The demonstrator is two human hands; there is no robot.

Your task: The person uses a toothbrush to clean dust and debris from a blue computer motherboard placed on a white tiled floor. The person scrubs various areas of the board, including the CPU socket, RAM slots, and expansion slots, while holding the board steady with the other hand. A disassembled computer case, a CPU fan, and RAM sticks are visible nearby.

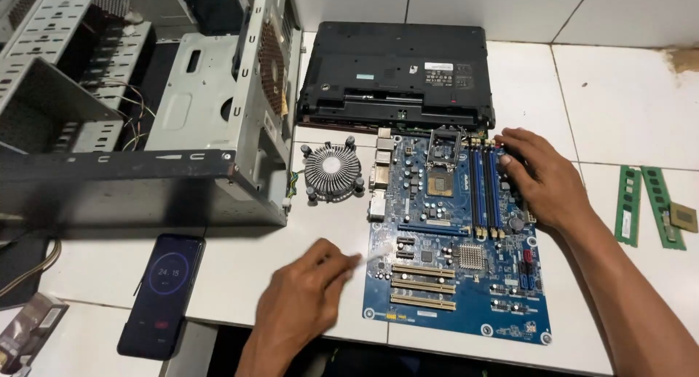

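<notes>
Left hand (pixel 302 304) blurred near the circuit board's (pixel 451 275) lower left edge, fingers pinched on a thin pale tool, kind unclear; board lies flat on the white tiled table (pixel 255 275), right of the open computer case (pixel 145 129) and round cooler (pixel 333 172); right hand (pixel 542 177) spread, pressing its upper right edge. Judged light, stiff, fragile; best gripped by bare edges.

Computer repair bench: bare motherboard (pixel 455 239), gutted PC case (pixel 182 108), overturned laptop (pixel 397 71), loose memory sticks (pixel 644 206).
</notes>
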